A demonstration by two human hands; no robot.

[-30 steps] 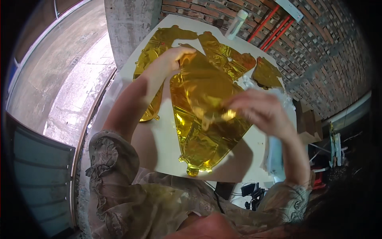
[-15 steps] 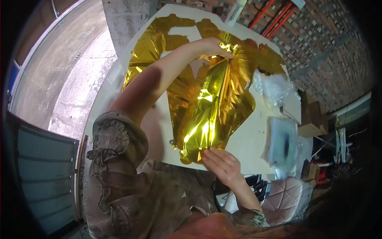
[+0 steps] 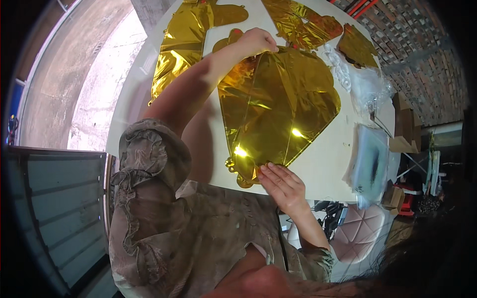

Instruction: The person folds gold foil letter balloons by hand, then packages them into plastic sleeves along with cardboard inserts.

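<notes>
A flat gold foil balloon (image 3: 278,104) is spread over the near part of the table, its surface shiny and creased. My left hand (image 3: 258,41) reaches across to its far edge, fingers closed on the foil there. At the near tip, my right hand (image 3: 284,187) rests with its fingers stretched out side by side on the foil; its thumb is hidden. Small rounded tabs (image 3: 230,164) stick out at the balloon's near left corner. Another gold foil piece (image 3: 181,49) lies past my left forearm, and a further one (image 3: 305,22) sits at the far side.
Clear plastic bags (image 3: 365,87) and a stack of clear plastic sleeves (image 3: 370,159) lie along the right of the pale table (image 3: 323,174). Past that edge are cardboard boxes (image 3: 405,124) and a quilted chair (image 3: 357,233). A brick wall (image 3: 417,59) rises behind. A small foil piece (image 3: 358,47) lies far right.
The foil, gathered and folded half a second ago, is now spread out flat and wide. My left hand has shifted slightly left along its far edge. My view has shifted, with the table higher in it.
</notes>
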